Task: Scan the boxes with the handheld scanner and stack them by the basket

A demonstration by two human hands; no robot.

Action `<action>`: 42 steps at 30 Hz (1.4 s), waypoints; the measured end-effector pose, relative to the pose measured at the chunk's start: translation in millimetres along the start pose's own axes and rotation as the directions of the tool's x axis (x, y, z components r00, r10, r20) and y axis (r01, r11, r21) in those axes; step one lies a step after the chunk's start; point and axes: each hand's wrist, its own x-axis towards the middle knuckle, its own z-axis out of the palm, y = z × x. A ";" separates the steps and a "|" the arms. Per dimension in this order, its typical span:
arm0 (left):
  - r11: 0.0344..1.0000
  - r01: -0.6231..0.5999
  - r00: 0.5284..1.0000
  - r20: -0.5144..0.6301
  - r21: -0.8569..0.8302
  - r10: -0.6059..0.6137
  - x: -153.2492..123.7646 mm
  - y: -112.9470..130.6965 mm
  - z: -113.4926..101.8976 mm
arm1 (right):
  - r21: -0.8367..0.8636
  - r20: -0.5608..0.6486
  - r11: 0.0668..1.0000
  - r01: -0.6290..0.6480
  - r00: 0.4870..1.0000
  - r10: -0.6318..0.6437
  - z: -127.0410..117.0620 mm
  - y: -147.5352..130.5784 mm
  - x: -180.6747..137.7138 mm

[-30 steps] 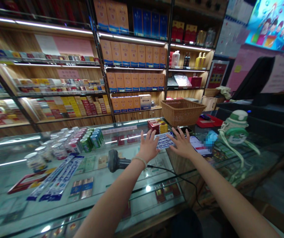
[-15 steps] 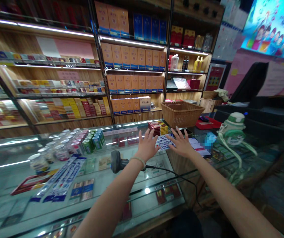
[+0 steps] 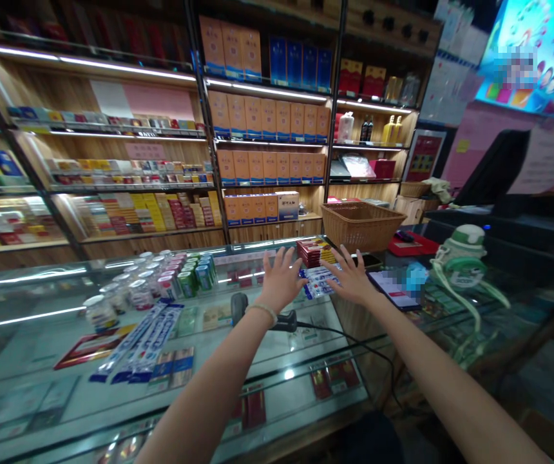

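Observation:
Both hands reach out over the glass counter [image 3: 238,444] with nothing in them. My left hand [image 3: 280,280] has its fingers spread, just left of a row of blue-and-white long packets [image 3: 316,283]. My right hand [image 3: 351,278] is also spread, its fingertips over the right part of those packets; whether it touches them I cannot tell. Behind the packets is a stack of red and yellow boxes [image 3: 312,252]. A black barcode scanner [image 3: 239,308] lies under my left wrist, partly covered by it. A lit phone or tablet [image 3: 393,289] rests right of my right hand.
More long blue-and-white packets [image 3: 144,341] lie at the left near a flat red packet [image 3: 88,348]. Behind them stand rows of jars [image 3: 140,294] and small green cans [image 3: 187,280]. A wicker basket [image 3: 361,227] stands at the back, a green-lidded bottle [image 3: 463,254] at the right.
The view has shifted slightly, so the counter and shelves sit further right. My left hand has moved slightly left relative to the packets; both hands stay spread and hold nothing.

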 end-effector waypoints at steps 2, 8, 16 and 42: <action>1.000 0.011 1.000 -0.010 0.000 -0.011 -4.0 -6.8 -3.5 | 0.006 -0.003 1.000 -0.010 1.000 0.010 0.7 -5.1 2.5; 0.999 0.044 0.998 -0.034 0.020 -0.044 -18.6 -34.5 -20.6 | 0.017 -0.050 1.000 0.018 0.999 -0.017 -3.3 -32.2 20.2; 0.986 0.141 0.988 -0.075 0.088 -0.135 -50.6 -85.6 -52.0 | 0.080 -0.061 0.994 0.075 0.996 -0.070 -20.1 -87.9 57.5; 0.885 0.395 0.918 -0.153 0.245 -0.367 -166.9 -185.0 -132.2 | 0.292 -0.153 0.927 0.237 0.968 -0.199 -55.1 -245.1 114.2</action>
